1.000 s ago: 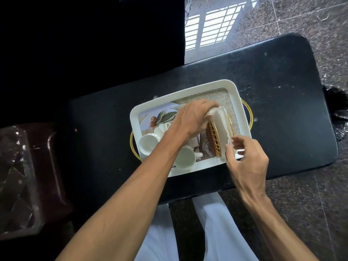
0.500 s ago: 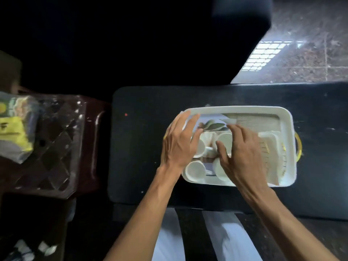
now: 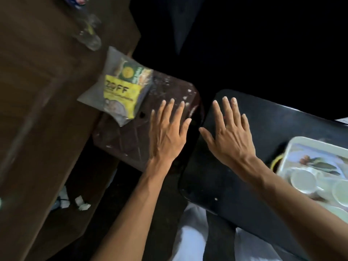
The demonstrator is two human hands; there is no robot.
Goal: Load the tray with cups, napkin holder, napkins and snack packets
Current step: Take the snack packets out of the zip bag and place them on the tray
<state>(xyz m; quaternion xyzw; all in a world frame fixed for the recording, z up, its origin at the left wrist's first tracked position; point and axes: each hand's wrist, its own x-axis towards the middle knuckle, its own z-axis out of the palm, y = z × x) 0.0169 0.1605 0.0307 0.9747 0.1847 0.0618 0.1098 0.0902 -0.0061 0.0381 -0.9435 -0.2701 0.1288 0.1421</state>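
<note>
The room is lying mostly in darkness, and a black table [image 3: 235, 185] is stretching across the right side of the view, with a worn brown stool [image 3: 131, 144] sitting just beside its left end and a wooden cabinet [image 3: 37, 110] standing further left. A yellow and green snack packet [image 3: 122, 85] is lying on the far left corner of the stool, its clear edge hanging over toward the cabinet. The left hand [image 3: 167, 132] is hovering over the stool near the packet, palm down, fingers straight and spread, grasping nothing. The right hand [image 3: 231, 132] is hovering over the left end of the table in the same flat, released pose, also holding nothing; whether either palm is touching the surface below cannot be told. The white tray [image 3: 286, 157] is sitting on the table at the right edge of the view, well apart from the packet, with white cups [image 3: 303, 178] standing in it and a gold handle [image 3: 275, 162] showing at its left end. A clear glass [image 3: 88, 31] is showing, blurred, on the cabinet top. White trousers [image 3: 192, 232] are showing below the table.
</note>
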